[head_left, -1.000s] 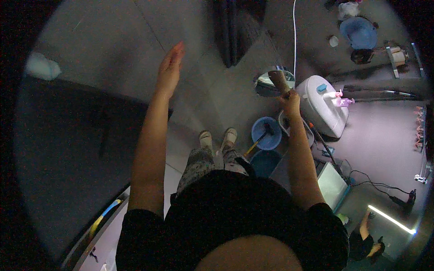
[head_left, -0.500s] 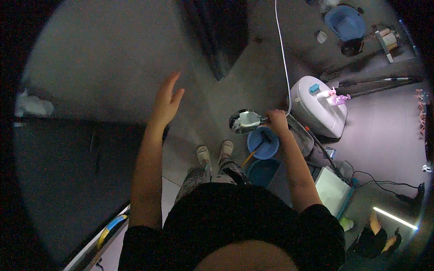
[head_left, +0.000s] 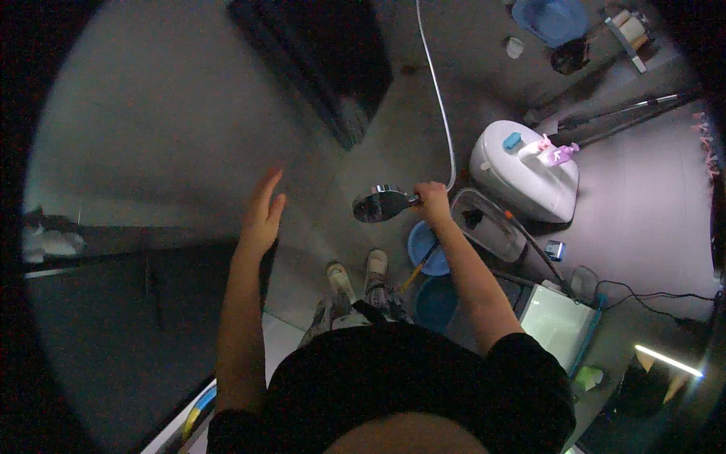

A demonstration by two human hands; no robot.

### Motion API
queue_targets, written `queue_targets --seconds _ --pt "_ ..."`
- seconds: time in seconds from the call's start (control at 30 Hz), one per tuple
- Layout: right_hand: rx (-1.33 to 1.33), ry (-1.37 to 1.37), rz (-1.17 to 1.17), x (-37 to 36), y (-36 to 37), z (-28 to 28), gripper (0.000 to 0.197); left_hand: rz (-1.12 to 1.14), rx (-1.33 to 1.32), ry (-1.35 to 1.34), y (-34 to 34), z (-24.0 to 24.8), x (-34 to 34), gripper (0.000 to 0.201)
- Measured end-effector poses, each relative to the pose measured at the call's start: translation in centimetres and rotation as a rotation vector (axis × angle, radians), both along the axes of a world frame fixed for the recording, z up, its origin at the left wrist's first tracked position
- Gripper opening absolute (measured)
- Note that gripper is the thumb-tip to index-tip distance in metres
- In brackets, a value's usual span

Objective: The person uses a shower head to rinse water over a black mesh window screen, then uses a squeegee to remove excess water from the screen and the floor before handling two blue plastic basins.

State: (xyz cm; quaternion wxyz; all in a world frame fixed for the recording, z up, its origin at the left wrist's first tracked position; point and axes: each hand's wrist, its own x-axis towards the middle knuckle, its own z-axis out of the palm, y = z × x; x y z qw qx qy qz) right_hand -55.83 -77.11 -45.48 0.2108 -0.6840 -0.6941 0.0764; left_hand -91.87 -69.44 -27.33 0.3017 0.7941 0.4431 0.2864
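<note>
chrome shower head [head_left: 380, 205] in right hand [head_left: 432, 203]; left hand [head_left: 260, 225], fingers [head_left: 268, 185] wide, well apart, near edge of dark panel [head_left: 113, 325].

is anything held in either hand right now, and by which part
The right hand holds a shower head by its handle, behind the round spray end. The left hand is open and holds nothing.

White mark [head_left: 558, 155] on purple pump bottle [head_left: 565, 153], no legible wording
</note>
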Motion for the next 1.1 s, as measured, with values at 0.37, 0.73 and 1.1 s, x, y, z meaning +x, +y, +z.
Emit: queue_targets --seconds 0.37,0.73,1.1 --pt "0.173 0.421 0.017 -2.4 2.3 4.5 0.033 0.021 -0.039 0.020 0.2 2.1 5.1 0.036" --pt "0.183 0.632 -0.286 -6.0 8.3 8.5 0.032 0.050 -0.377 -0.373 9.4 -0.8 5.8 0.038" --pt "0.112 0.812 -0.322 -6.7 17.9 21.2 0.031 -0.069 -0.368 -0.510 20.5 2.7 5.0 0.046"
